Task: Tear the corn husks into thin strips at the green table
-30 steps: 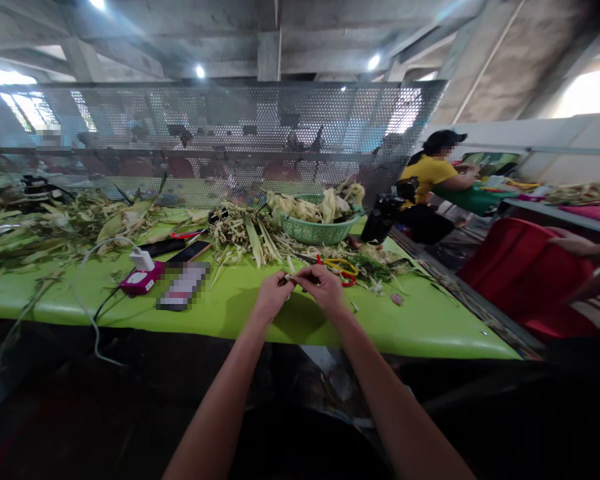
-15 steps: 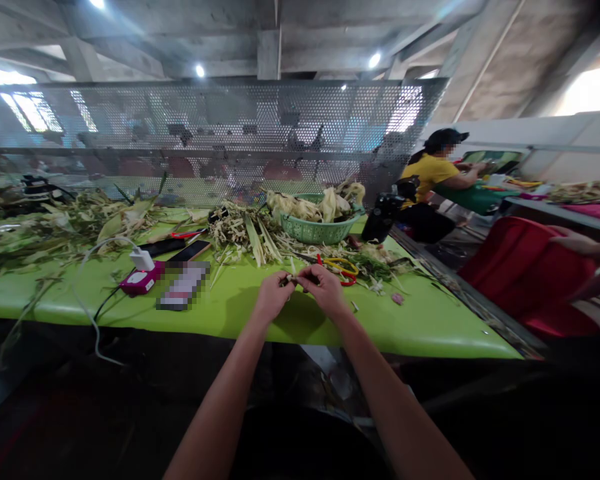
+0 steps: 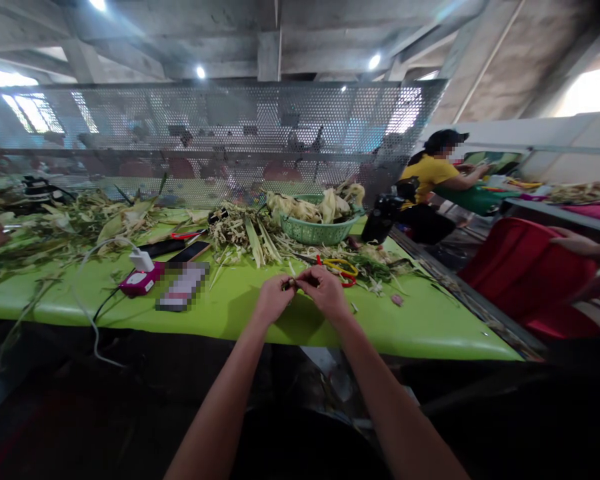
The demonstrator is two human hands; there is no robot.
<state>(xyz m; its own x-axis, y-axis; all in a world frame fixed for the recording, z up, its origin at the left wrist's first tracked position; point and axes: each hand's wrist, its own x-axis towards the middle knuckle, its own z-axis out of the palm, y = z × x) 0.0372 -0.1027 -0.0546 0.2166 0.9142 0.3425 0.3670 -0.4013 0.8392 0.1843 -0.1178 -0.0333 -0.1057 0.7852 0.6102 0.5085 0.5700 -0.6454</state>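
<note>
Pale husk strip [image 3: 292, 283], left hand [image 3: 275, 295] and right hand [image 3: 323, 291] angled inward, grips pinched on it.

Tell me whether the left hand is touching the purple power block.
Apart: the head view shows green tabletop between the left hand and power block.

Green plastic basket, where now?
Head view, just right of centre: the basket sits on the green table, beyond the right hand, before the perforated metal screen.
</note>
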